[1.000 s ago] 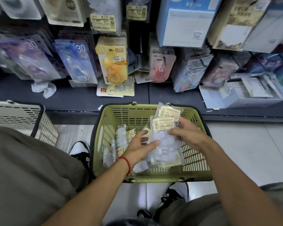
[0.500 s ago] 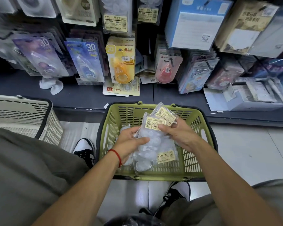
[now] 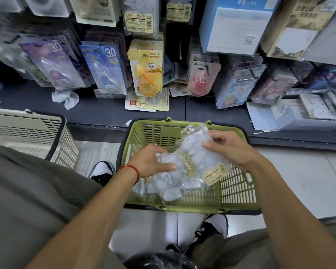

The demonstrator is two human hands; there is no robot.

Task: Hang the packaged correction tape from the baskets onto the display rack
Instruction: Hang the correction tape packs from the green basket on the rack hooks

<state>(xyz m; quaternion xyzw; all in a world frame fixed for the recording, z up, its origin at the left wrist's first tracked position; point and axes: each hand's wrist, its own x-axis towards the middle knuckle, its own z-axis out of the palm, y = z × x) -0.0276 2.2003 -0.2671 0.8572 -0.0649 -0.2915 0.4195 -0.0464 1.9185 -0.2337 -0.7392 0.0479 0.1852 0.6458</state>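
Note:
A green basket (image 3: 239, 189) sits on the floor in front of me with clear packs of correction tape (image 3: 169, 189) in it. My right hand (image 3: 227, 150) grips a bundle of clear packs (image 3: 200, 156) with yellow labels, held above the basket. My left hand (image 3: 151, 162) is closed on the lower left end of the same bundle. The display rack (image 3: 144, 70) stands behind the basket, with carded correction tapes hanging on its hooks.
A cream basket (image 3: 27, 131) stands at the left on the floor. A dark shelf (image 3: 105, 111) runs below the rack, with a crumpled white cloth (image 3: 66, 97) and loose cards on it. A white box (image 3: 299, 115) lies at the right. My knees and shoes flank the green basket.
The bundle has been turned over in my hands, so its yellow labels now point down and right. My view has shifted slightly downward.

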